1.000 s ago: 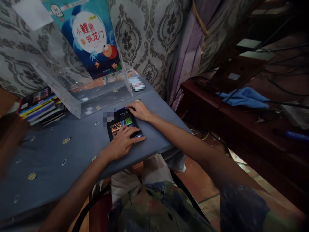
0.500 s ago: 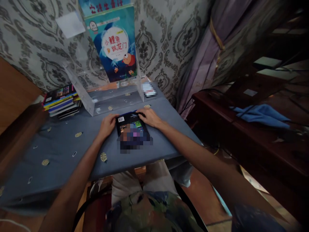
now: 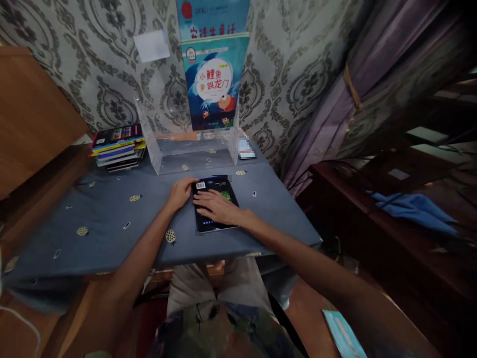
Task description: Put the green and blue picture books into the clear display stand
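A dark book (image 3: 214, 184) lies flat on the table with a white barcode near its top left corner. My left hand (image 3: 181, 194) grips its upper left edge, fingers bent and pressed together at the corner. Stretched across the middle of the cover is my right hand (image 3: 216, 206), laid flat with its fingers pointing left; it hides much of the picture there. Just behind the book stands a clear acrylic stand (image 3: 197, 160). A blue-green picture book (image 3: 212, 89) with a red fish is propped upright at its back, before another blue book (image 3: 212, 17).
A stack of books (image 3: 119, 148) sits at the back left of the blue-grey tablecloth (image 3: 112, 214). Patterned wallpaper (image 3: 294, 59) rises behind. To the right are a dark red cabinet (image 3: 357, 219) with a blue cloth (image 3: 413, 209) and a tied curtain (image 3: 328, 114).
My right hand has left the book's top right corner and now lies flat across its cover. The left hand stays at the upper left edge. The camera view has shifted left.
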Motion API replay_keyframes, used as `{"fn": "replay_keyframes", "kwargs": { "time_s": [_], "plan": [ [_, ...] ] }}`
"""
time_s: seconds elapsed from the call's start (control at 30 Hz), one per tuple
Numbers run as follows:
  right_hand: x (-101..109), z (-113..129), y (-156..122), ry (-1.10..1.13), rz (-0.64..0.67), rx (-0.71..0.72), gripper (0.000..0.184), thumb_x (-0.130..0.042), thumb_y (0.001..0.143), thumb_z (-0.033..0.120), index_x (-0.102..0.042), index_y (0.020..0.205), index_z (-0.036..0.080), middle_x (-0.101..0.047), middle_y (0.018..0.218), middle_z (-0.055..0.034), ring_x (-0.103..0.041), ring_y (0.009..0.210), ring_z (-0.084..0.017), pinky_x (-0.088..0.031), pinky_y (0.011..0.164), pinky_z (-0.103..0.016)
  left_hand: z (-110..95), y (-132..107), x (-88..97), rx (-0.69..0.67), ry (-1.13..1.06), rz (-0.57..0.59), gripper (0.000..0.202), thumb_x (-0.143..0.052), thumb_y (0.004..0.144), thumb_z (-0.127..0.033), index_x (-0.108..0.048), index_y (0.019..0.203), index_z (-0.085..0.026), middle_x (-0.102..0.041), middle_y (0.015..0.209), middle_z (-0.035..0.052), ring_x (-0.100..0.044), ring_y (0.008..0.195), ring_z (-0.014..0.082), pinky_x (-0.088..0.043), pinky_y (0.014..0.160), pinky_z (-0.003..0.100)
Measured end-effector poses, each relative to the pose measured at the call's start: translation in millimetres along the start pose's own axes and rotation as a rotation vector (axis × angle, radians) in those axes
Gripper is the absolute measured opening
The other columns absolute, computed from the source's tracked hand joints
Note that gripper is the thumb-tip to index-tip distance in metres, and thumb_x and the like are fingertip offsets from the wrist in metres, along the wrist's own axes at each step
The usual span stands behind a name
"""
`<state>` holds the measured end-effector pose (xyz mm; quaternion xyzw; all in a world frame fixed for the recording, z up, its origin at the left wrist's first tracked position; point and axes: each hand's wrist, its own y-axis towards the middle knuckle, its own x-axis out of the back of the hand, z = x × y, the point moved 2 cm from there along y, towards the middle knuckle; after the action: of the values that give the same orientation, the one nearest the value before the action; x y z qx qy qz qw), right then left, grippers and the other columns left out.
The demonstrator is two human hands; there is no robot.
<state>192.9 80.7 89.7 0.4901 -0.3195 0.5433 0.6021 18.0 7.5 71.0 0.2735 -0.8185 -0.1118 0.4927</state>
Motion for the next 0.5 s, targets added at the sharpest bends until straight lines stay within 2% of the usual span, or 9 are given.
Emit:
{"fn": "replay_keyframes", "kwargs": {
  "time_s": [0.13, 0.3, 0.4, 0.5],
  "plan": [
    [-9.3, 28.2, -28.0, 0.041, 0.016, 0.056, 0.040, -0.051, 0.100, 0.033, -0.059, 0.135, 0.017, -0.056, 0.145, -0.0112, -0.040, 0.143, -0.025, -0.029, 0.119, -0.049, -3.7, -0.9, 1.1, -0.004, 0.041, 0.016, 0.039, -0.042, 0.088, -0.007, -0.072, 0.110, -0.020, -0.074, 0.110, 0.0054, -0.067, 0.102, 0.0195, -0.052, 0.095, 0.034],
    [-6.2, 48.5, -60.3, 0.098, -0.032, 0.071, 0.040, -0.054, 0.097, 0.028, -0.058, 0.137, 0.020, -0.055, 0.145, -0.0108, -0.041, 0.142, -0.023, -0.030, 0.119, -0.048, -11.7, -5.1, 3.1, -0.023, 0.112, 0.070, 0.035, -0.043, 0.091, -0.013, -0.071, 0.111, -0.019, -0.072, 0.110, 0.0079, -0.067, 0.102, 0.0230, -0.051, 0.095, 0.038],
    [-9.9, 66.4, -82.6, 0.108, -0.121, 0.099, 0.035, -0.050, 0.098, 0.024, -0.061, 0.130, 0.018, -0.061, 0.138, -0.0116, -0.049, 0.135, -0.022, -0.038, 0.113, -0.046, -13.9, -11.2, 3.3, -0.070, 0.119, 0.112, 0.034, -0.042, 0.093, -0.019, -0.068, 0.115, -0.017, -0.070, 0.116, 0.0102, -0.066, 0.104, 0.0252, -0.051, 0.094, 0.040],
    [-29.9, 88.1, -111.8, 0.073, -0.166, 0.167, 0.028, -0.047, 0.097, 0.021, -0.066, 0.118, 0.016, -0.071, 0.119, -0.0107, -0.061, 0.114, -0.020, -0.049, 0.099, -0.038, -10.8, -16.2, 1.7, -0.107, 0.115, 0.116, 0.037, -0.039, 0.093, -0.021, -0.066, 0.117, -0.017, -0.067, 0.123, 0.0109, -0.064, 0.110, 0.0259, -0.050, 0.097, 0.041]
  ]
}}
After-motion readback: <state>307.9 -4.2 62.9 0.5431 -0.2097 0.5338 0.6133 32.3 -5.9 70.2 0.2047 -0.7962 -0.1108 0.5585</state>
